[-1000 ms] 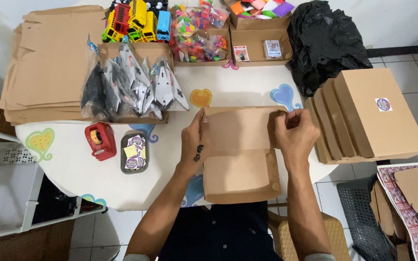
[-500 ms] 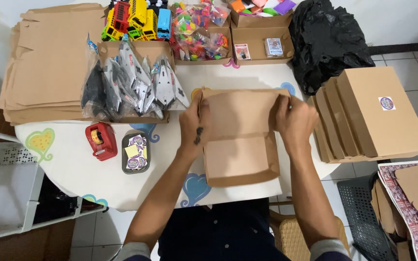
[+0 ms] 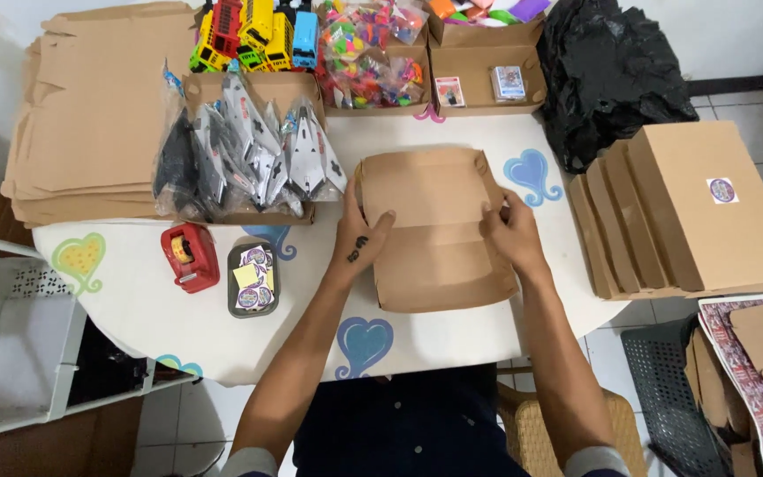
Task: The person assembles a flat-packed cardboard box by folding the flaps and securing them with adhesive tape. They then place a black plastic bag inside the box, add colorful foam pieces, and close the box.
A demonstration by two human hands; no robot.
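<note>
A brown cardboard box (image 3: 430, 230), half folded with its flaps raised, lies open on the white round table (image 3: 134, 327) in front of me. My left hand (image 3: 359, 231) grips its left wall, thumb inside. On the box's right side, my right hand (image 3: 512, 231) presses and pinches the wall near the fold line.
Flat cardboard blanks (image 3: 90, 115) are stacked at the far left. Bagged toy jets (image 3: 249, 155), toy buses (image 3: 253, 31) and colourful small toys (image 3: 368, 49) fill boxes at the back. A red tape dispenser (image 3: 189, 256), a sticker tray (image 3: 253, 276), finished boxes (image 3: 695, 208) and a black bag (image 3: 611, 71) surround the work spot.
The box has been pushed farther onto the table and opened out. Both hands slid from its top corners down to its side walls.
</note>
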